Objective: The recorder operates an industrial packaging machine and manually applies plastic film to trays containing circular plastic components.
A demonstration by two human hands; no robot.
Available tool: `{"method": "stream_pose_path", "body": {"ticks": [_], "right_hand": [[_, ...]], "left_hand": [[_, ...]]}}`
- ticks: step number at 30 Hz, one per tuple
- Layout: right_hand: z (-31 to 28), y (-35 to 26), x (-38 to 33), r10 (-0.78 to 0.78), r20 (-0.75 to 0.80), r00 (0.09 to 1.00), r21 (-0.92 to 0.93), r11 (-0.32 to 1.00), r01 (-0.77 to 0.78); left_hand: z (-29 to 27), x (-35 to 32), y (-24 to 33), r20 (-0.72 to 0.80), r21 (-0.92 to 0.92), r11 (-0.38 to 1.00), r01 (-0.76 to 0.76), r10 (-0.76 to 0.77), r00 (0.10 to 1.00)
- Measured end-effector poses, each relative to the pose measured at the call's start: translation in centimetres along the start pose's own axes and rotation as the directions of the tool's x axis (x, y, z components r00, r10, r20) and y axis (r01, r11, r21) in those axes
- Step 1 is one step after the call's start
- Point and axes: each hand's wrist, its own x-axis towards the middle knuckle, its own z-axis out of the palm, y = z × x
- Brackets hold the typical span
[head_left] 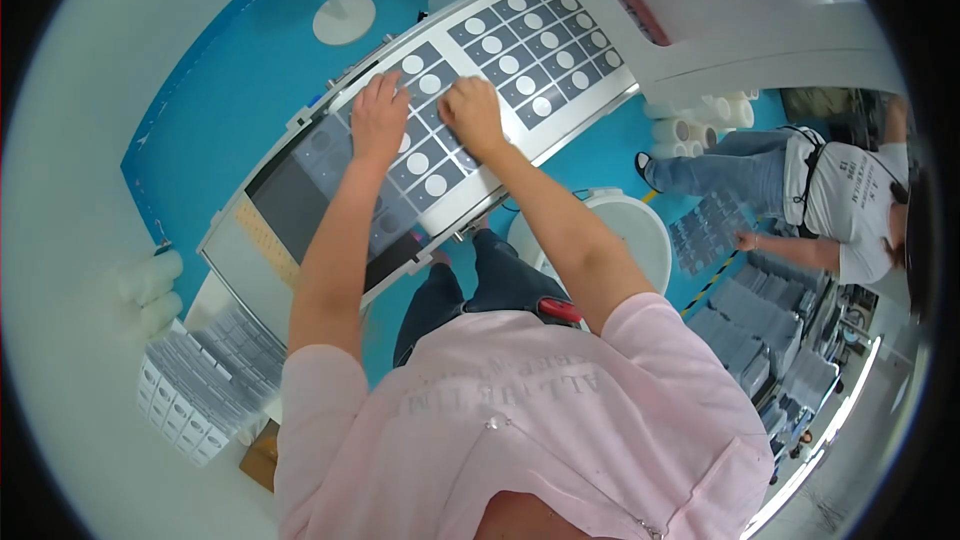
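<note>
At upper centre, the left hand (382, 112) lies loosely open over the circle-patterned sheet (419, 162); the right hand (474, 116) curls, its grip unclear. Uneven pressure could crease or skew the sheet.

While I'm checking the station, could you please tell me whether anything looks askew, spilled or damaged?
Nothing clearly stands out: the card sheet by the left hand and right hand looks flat on the worktable, and the pedestal fan stands upright.
</note>
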Motion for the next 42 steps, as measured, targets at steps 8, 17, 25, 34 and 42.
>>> {"method": "stream_pose_path", "body": {"ticks": [8, 17, 25, 34, 42], "right_hand": [[-4.0, -1.7, -3.9, -0.055, 0.132, 0.99, -0.108, 0.992, 0.069], [-4.1, 1.2, -5.7, -0.11, 0.124, 0.986, -0.123, 0.984, 0.126], [-3.4, -2.7, -7.7, 0.03, 0.065, 0.997, -0.145, 0.989, -0.021], [-5.1, -4.8, -7.1, -0.164, 0.116, 0.98, -0.164, 0.97, 0.182], [-4.8, -10.6, -5.6, 0.129, 0.444, 0.887, -0.227, 0.973, -0.027]], "left_hand": [[-2.8, -4.0, 0.4, 0.151, -0.123, 0.992, -0.03, 0.049, 0.987], [-2.8, -2.5, -1.7, 0.275, -0.112, 0.993, -0.043, 0.073, 0.959], [-3.6, -2.2, -4.3, 0.085, -0.18, 0.947, -0.265, 0.284, 0.955], [-4.0, -2.6, -5.7, 0.134, -0.299, 0.935, -0.189, 0.237, 0.962], [-4.7, -4.7, -6.0, 0.255, -0.299, 0.954, -0.025, 0.105, 0.961]]}}
